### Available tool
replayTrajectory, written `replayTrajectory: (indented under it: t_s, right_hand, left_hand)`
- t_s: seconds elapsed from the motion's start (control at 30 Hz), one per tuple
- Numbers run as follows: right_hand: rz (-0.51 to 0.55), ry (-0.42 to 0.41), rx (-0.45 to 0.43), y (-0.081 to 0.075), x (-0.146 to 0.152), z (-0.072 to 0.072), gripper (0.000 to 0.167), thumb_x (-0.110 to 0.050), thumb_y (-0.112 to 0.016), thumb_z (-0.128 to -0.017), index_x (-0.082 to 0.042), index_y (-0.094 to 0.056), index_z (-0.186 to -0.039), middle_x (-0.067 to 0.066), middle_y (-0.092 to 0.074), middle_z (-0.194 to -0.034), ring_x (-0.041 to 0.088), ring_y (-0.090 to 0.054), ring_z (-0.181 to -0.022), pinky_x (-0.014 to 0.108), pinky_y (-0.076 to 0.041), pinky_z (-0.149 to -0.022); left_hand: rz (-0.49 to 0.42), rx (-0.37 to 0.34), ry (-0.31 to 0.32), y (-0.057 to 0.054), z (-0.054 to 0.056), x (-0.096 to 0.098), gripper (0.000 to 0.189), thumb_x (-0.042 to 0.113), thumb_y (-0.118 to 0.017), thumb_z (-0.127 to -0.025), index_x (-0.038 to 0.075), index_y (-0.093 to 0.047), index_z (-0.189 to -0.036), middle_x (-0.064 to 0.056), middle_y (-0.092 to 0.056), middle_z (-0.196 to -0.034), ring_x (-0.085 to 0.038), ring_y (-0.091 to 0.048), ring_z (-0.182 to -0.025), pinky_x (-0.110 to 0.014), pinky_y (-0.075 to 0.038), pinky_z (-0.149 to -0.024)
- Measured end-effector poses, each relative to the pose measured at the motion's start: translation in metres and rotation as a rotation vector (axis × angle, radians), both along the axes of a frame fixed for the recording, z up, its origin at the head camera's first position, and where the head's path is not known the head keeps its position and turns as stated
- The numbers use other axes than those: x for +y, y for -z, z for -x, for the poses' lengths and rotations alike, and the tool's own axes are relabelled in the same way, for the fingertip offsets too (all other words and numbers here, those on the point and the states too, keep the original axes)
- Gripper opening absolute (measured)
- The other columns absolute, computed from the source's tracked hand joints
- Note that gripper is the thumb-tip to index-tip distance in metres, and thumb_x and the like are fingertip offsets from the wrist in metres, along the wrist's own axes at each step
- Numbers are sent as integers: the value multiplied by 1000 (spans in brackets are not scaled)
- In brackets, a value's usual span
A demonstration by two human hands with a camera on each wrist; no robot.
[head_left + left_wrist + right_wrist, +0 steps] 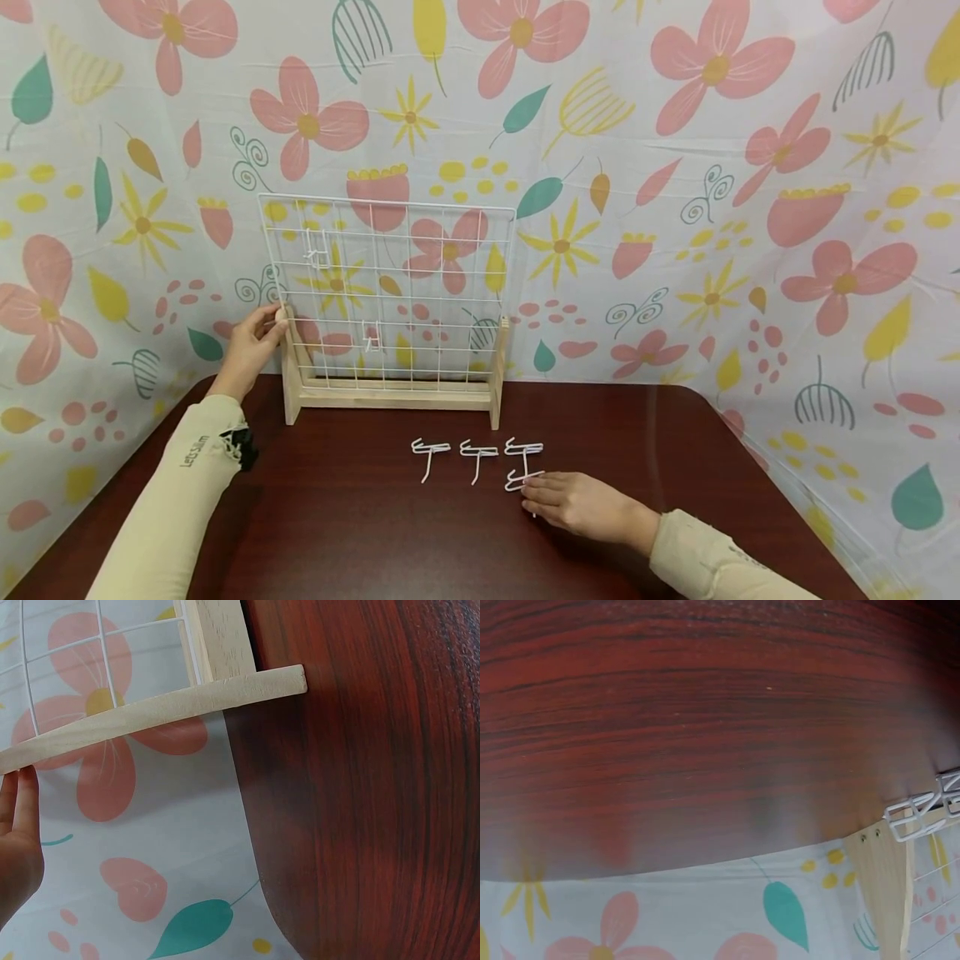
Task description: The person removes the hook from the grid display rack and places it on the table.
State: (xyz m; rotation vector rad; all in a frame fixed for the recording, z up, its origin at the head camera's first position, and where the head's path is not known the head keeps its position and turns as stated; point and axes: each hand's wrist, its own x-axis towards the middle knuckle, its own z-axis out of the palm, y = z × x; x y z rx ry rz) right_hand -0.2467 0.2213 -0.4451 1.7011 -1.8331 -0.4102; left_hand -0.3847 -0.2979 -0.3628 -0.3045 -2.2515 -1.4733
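The sleeves are cream; the left bears dark lettering.

White hooks before upright grid

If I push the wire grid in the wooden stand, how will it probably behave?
The wire grid is probably stiff: its crossing wires look straight. Standing tall above the low wooden stand, it may tip. Open mesh suggests little weight.

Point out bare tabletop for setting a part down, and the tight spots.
Free: the table right of the wooden stand, between its right post, the back edge and the right hand; also front-left, between the left sleeve and the loose hooks. Crowded: before the stand's right part, where the hooks lie close together with the right hand at the nearest.
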Motion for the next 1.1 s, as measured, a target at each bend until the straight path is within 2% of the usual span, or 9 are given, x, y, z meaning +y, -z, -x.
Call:
replayTrajectory:
  t_s: [0.13, 0.33, 0.43, 0.67, 0.87, 1.0, 1.1]
  right_hand:
    - [-38, 15, 26, 1, 0, -3, 32, -9, -43, -98, -9, -72, -109, 5, -69, -111, 14, -63, -107, 28, -51, -92]
    - [-72, 36, 62, 3, 0, -6, 32, -15, -48, -88, -12, -72, -110, 3, -68, -112, 12, -62, -107, 27, -50, -93]
    - [-77, 33, 71, 3, 0, -7, 33, -15, -48, -88, -12, -72, -110, 3, -68, -112, 11, -62, -107, 27, -49, -94]
    - [-76, 29, 68, 4, 0, -11, 33, -14, -48, -89, -12, -71, -111, 3, -68, -113, 12, -62, -108, 27, -49, -93]
    - [-28, 13, 35, 0, -3, -14, 33, -9, -44, -94, -8, -69, -115, 6, -67, -115, 15, -61, -110, 29, -50, -93]
    - [68, -10, -37, -6, -9, -14, 36, -8, -35, -104, -5, -69, -115, 8, -67, -116, 18, -62, -110, 30, -51, -92]
    - [141, -27, -60, -12, -15, -11, 37, -13, -34, -106, -4, -68, -116, 9, -67, -116, 20, -63, -108, 30, -51, -91]
  left_hand:
    - [-6, 18, 9, 0, 0, -1, 48, 21, -50, -101, -2, -41, -143, -25, -47, -133, 6, -45, -101, -5, -43, -76]
    - [-3, 19, 10, -1, -2, 0, 48, 19, -49, -102, -3, -40, -143, -27, -47, -133, 6, -46, -101, -5, -44, -77]
    - [0, 9, 12, 1, -1, -2, 48, 17, -49, -102, -3, -39, -144, -27, -46, -135, 0, -47, -105, -6, -43, -77]
    - [28, -17, 7, 2, -2, -2, 49, 21, -47, -103, -1, -37, -146, -25, -45, -137, -27, -48, -119, -8, -44, -78]
    - [26, -25, -7, 2, -3, -1, 52, 27, -47, -102, 2, -37, -146, -22, -44, -138, -33, -45, -123, -7, -43, -79]
    - [23, -26, 1, 2, -2, -1, 51, 27, -46, -103, 1, -37, -146, -23, -43, -139, -35, -44, -125, -8, -43, -80]
    - [15, -22, 14, 1, -1, 0, 52, 26, -47, -102, 1, -36, -147, -24, -43, -139, -37, -43, -126, -7, -43, -80]
